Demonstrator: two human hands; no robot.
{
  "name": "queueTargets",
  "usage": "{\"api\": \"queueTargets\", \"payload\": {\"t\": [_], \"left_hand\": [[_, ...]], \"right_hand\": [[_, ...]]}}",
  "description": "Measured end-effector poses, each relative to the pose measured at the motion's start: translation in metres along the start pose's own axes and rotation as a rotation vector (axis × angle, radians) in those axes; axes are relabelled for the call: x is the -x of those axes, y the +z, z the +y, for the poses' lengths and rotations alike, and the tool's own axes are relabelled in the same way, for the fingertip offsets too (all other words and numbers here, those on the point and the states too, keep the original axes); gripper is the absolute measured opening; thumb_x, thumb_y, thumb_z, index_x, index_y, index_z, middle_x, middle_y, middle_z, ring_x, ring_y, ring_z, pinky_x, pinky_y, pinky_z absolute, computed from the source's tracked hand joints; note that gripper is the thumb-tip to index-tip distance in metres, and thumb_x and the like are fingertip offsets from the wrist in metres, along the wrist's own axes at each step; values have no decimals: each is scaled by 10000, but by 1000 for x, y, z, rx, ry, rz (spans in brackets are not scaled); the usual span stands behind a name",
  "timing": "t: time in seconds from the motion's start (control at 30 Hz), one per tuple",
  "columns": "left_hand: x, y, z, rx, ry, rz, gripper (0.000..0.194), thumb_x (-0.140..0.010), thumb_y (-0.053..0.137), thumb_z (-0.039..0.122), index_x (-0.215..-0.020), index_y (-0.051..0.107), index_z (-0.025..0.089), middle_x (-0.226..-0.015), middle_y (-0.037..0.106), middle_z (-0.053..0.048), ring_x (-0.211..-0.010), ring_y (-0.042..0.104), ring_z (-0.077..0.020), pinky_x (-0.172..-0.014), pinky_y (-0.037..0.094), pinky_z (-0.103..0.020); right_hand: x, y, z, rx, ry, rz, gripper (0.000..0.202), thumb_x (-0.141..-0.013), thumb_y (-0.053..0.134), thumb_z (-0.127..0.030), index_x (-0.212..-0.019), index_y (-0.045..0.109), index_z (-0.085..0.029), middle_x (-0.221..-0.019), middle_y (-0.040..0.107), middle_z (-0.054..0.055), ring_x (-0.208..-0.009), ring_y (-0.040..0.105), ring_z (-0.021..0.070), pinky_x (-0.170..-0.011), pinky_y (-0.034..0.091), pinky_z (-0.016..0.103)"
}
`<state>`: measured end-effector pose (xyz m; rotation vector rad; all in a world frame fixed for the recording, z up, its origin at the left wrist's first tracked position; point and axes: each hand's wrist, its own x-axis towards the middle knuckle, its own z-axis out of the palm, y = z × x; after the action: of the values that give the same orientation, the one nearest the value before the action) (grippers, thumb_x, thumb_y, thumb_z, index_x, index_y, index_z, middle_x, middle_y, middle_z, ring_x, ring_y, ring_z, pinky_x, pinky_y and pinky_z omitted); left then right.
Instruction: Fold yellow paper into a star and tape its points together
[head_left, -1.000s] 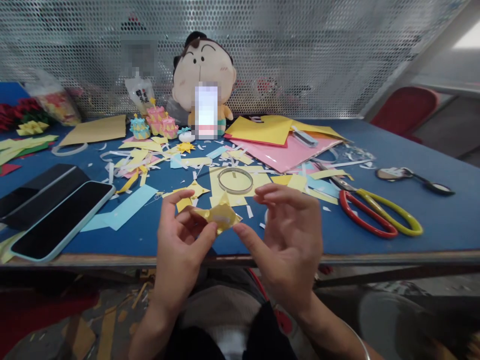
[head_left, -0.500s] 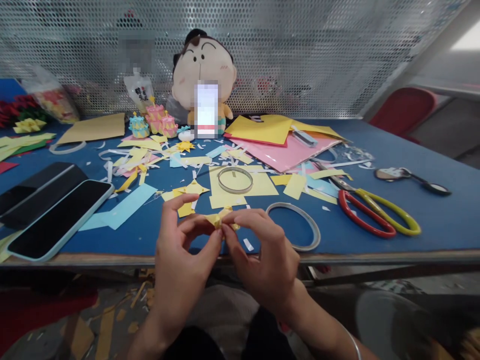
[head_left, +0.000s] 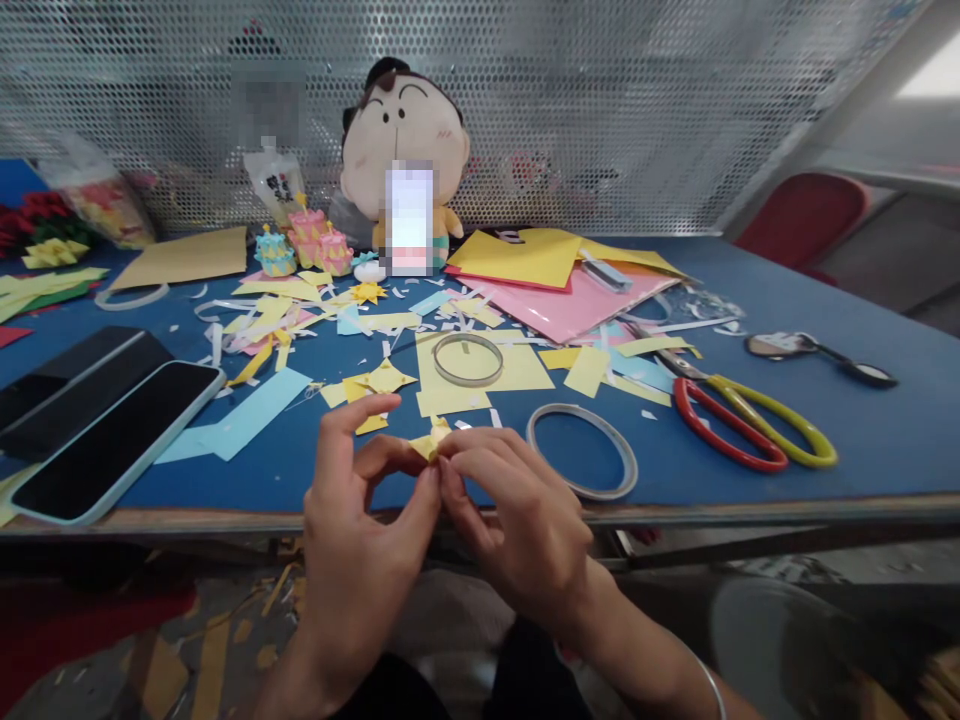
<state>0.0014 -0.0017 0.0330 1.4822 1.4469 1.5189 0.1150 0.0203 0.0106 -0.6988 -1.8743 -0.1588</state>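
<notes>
Between my two hands, over the table's front edge, is a small folded yellow paper piece (head_left: 426,446). My left hand (head_left: 367,530) pinches it between thumb and a finger, with the index finger raised. The thumb and fingertips of my right hand (head_left: 521,510) close on its right side and hide part of it. Just beyond lie a yellow paper star (head_left: 388,377) and a pale yellow sheet (head_left: 525,362) with a tape roll (head_left: 468,360) on it. A larger tape roll (head_left: 583,450) lies right of my right hand.
Scissors (head_left: 750,425) with red and yellow handles lie at the right, near a keychain (head_left: 780,346). A phone (head_left: 120,440) rests at the left. Behind the paper scraps stand small paper cakes (head_left: 307,240), a plush doll (head_left: 405,125) and a lit phone (head_left: 411,220).
My right hand's fingers have folded further over the yellow piece, covering more of its right side. The view has shifted slightly.
</notes>
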Motion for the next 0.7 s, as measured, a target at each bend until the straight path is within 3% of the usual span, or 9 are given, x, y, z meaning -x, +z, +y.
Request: {"api": "queueTargets", "payload": {"t": [0.17,0.37,0.7], "left_hand": [[0,0,1,18,-5,-8,410,-713,659,111,-1049,479,263,-644,608,95,-628,633,-73,-565,491,-132],[0,-1,1,59,-19,-23,415,-716,669,123,-1049,472,273,-648,615,94,-639,643,-77,-590,494,-145],[-1,-1,1,89,-23,-15,415,-706,664,92,-1041,485,260,-653,613,88,-648,643,-66,-621,501,-122]], "right_hand": [[2,2,0,-94,47,73,178,-816,507,-20,-938,516,-149,-804,651,74,-745,607,164,-665,550,302],[2,4,-1,-206,143,147,387,-739,547,43,-1017,459,-211,-790,639,19,-687,629,146,-599,560,293],[4,2,-6,-296,354,184,315,-769,549,12,-979,483,-214,-820,621,10,-735,660,143,-633,578,282]]}}
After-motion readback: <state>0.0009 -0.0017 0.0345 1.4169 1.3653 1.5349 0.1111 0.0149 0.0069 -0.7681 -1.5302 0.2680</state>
